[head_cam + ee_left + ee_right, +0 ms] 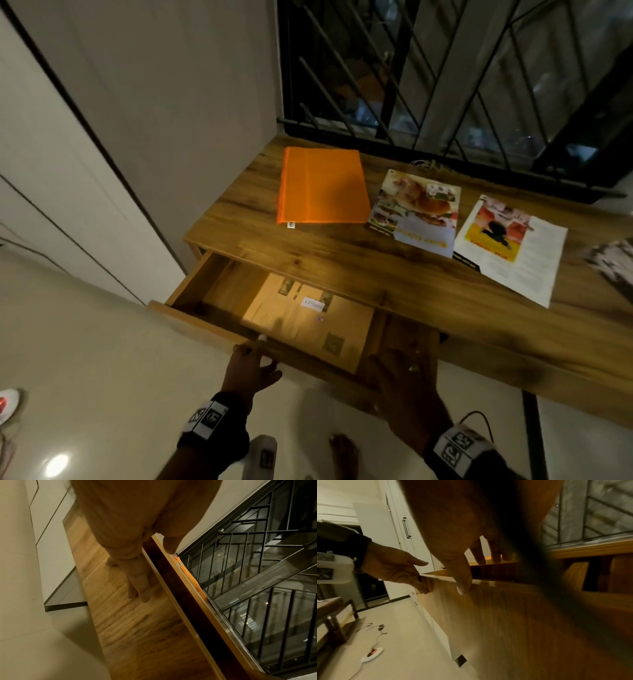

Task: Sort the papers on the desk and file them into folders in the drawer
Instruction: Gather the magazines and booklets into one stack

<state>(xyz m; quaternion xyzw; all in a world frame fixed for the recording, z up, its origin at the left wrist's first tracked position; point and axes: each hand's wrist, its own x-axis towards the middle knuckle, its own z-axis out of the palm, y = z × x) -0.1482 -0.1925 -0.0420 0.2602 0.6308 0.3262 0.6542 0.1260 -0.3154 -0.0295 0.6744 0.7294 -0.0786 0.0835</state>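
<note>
A person stands at a wooden desk [342, 253] with both hands at the front panel of its drawer [191, 291], which stands pulled out toward them. The left hand [251, 368] hooks its fingers [421, 586] round the panel's top edge, thumb held out straight (the right wrist view shows the curl plainly). The right hand [404, 377] lies over the same edge further right, fingers spread and reaching into the opening; whether they clasp the panel cannot be told.

Just beyond the fingertips of both hands, flat on the drawer floor, rests a tan folder [308, 322] with a small white label [312, 306], its long axis running roughly along the drawer front. It sits between the two hands, slightly nearer the right.

The papers wait well ahead on the desktop: an orange folder [322, 186] forward of the left hand, then a burger leaflet [416, 212] and a printed sheet [510, 246] forward and to the right of the right hand. By that layout, the right hand looks better placed to fetch either sheet.
</note>
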